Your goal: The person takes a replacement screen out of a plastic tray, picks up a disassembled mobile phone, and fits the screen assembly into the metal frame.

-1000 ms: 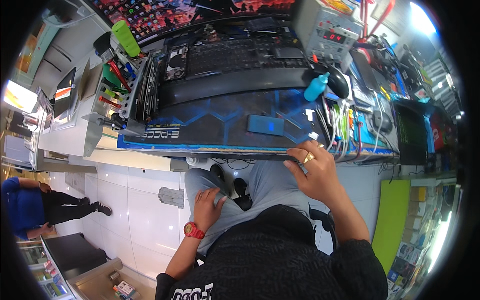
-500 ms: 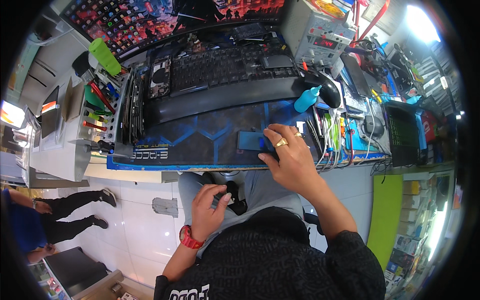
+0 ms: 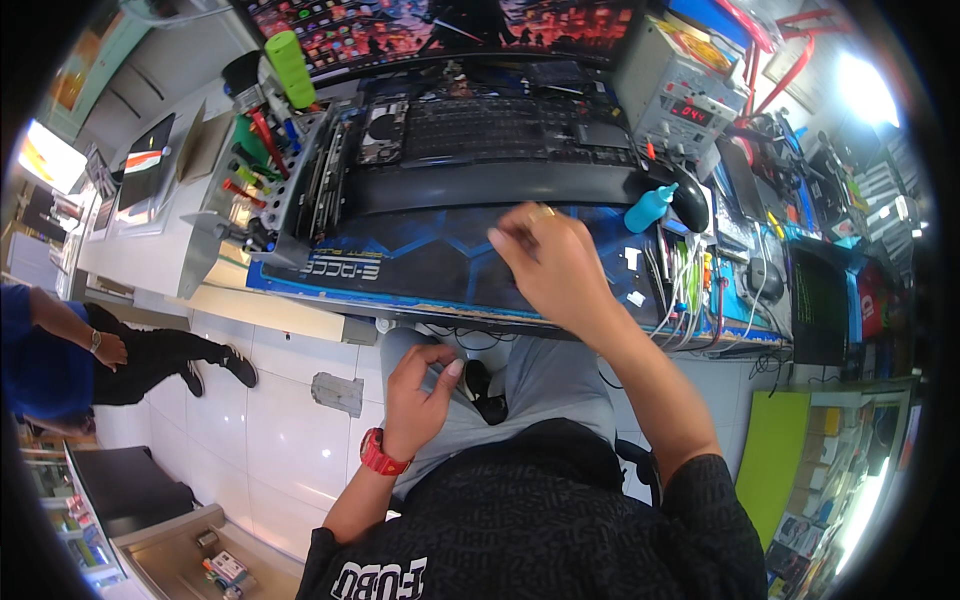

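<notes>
Dark mat [image 3: 425, 240] bears bottle [image 3: 650, 210], apparently a keyboard [image 3: 480, 135].

The right hand's grip [image 3: 552, 265], fingers bent, is over the blue-patterned mat [image 3: 440, 270]; whether it holds anything cannot be told. Above the lap [image 3: 562, 385], the left hand's grip [image 3: 420, 397] has thumb and fingers apart. Near the mat's right edge are 2 white scraps [image 3: 632, 258] and a light-blue bottle [image 3: 648, 210].
</notes>
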`<state>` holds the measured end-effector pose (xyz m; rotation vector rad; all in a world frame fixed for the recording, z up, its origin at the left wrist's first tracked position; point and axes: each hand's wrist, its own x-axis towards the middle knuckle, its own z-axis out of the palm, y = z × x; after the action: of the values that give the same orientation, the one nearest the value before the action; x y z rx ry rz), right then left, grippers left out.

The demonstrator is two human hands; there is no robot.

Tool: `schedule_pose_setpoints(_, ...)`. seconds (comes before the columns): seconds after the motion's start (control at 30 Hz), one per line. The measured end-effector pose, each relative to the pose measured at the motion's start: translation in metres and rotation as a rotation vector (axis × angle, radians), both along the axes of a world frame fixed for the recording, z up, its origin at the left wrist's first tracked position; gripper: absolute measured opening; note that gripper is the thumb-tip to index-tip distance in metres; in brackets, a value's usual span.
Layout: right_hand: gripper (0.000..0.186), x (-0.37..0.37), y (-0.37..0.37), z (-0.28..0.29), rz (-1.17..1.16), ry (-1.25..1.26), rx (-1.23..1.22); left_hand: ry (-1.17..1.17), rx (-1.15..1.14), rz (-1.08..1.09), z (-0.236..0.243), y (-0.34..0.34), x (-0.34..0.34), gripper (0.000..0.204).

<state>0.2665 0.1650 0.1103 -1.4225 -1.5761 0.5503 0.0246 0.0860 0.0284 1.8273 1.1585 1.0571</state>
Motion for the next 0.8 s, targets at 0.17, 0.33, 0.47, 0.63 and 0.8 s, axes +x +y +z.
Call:
schedule_pose_setpoints(0.17,0.039,-0.052,0.104,0.018,-0.017,-0.289,0.127,-0.051,-0.041,0.038,-0.008,-0.011,-0.012,0.016)
schedule_pose_setpoints(0.33,0.071,-0.094,0.202,0.030,-0.135,-0.534,-0.263,-0.083,-0.147,0.067,-0.033,-0.027,-0.031,0.018)
schedule_pose_setpoints(0.47,0.082,-0.126,0.237,0.032,-0.225,-0.479,-0.392,-0.141,-0.220,0.105,-0.053,-0.039,-0.052,0.019)
schedule_pose_setpoints(0.63,0.090,-0.146,0.261,0.027,-0.241,-0.559,-0.509,-0.098,-0.258,0.138,-0.064,-0.048,-0.076,0.018)
schedule_pose_setpoints(0.8,0.101,-0.144,0.270,0.024,-0.244,-0.579,-0.532,-0.124,-0.258,0.152,-0.070,-0.048,-0.090,0.018)
